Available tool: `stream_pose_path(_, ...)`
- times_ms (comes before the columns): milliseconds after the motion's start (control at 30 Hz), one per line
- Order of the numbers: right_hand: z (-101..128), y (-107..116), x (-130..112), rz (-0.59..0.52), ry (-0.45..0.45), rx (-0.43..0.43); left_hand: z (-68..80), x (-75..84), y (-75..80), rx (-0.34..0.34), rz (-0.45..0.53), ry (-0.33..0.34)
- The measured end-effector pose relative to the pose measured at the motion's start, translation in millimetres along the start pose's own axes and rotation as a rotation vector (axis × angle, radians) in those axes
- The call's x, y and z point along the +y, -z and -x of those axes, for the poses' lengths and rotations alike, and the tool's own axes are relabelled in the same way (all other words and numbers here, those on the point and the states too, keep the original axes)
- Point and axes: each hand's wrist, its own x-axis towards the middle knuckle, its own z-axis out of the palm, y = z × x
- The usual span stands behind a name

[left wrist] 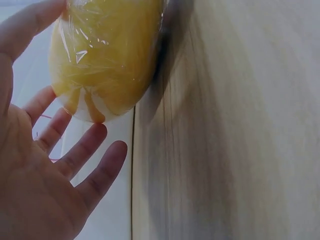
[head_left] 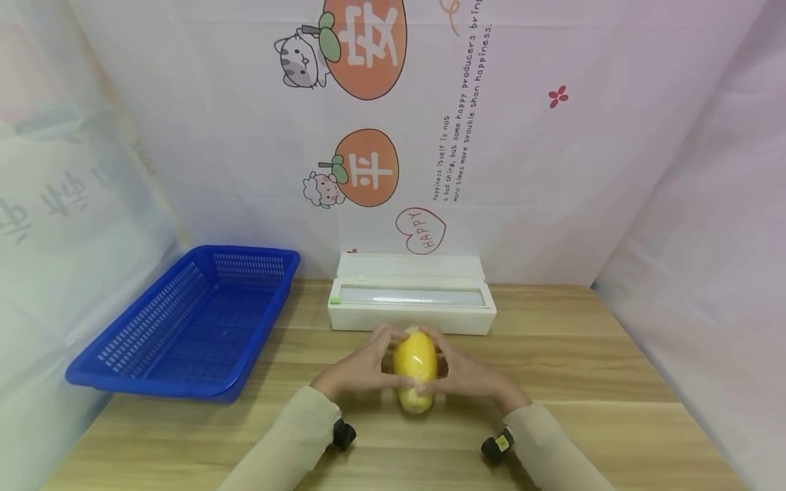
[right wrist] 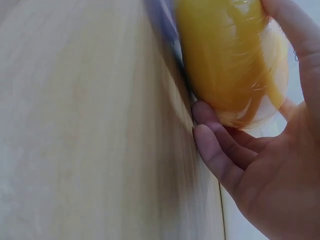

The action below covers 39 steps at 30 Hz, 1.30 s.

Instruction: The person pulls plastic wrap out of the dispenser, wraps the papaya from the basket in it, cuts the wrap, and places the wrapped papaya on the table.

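Observation:
A yellow oval fruit (head_left: 415, 358), tightly wrapped in shiny clear film, is between my two hands in front of the white box. My left hand (head_left: 362, 368) holds its left side, thumb at the near end and fingers at the far end. From the other side my right hand (head_left: 469, 375) grips it the same way. Up close in the left wrist view, the wrapped fruit (left wrist: 107, 55) shows creased film, with fingertips (left wrist: 95, 131) at its end. Fingers of the right hand curl under the fruit (right wrist: 225, 60) in the right wrist view.
Behind the hands stands a white cling film box (head_left: 411, 317), its lid raised, a roll inside and a green tab at its left. To the left lies a blue plastic basket (head_left: 254, 341). Printed cloth (head_left: 522, 170) closes off the back and sides of the wooden table (head_left: 583, 423).

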Motion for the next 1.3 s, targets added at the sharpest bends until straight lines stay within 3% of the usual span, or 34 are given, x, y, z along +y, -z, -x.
stream_pose_path(267,6.7,4.1,-2.5,-0.022,-0.037,0.000,0.5,-0.7,-0.5,-0.001,-0.008,0.016)
stream_pose_path(600,7.5,5.8,1.9,-0.073,-0.067,0.007,2.2,10.3,0.8,0.084,-0.047,0.135)
stream_pose_path(733,5.8,5.7,4.6,-0.035,-0.053,-0.008,1.0,11.8,-0.8,0.125,-0.068,0.171)
stream_pose_path(867,3.6,2.7,2.6,0.056,-0.020,-0.015,0.8,9.4,-0.9,0.146,0.007,0.194)
stream_pose_path(1067,1.1,-4.5,0.8,0.079,-0.050,0.025,1.7,2.4,-0.5,0.130,0.073,0.130)
stream_pose_path(1200,0.6,-8.5,0.9,-0.013,-0.063,0.068,0.8,-3.1,-1.9,0.117,0.122,0.070)
stream_pose_path(1300,1.3,-10.3,0.1,-0.074,-0.045,0.096,-1.1,-7.9,-3.6,0.118,0.203,0.074)
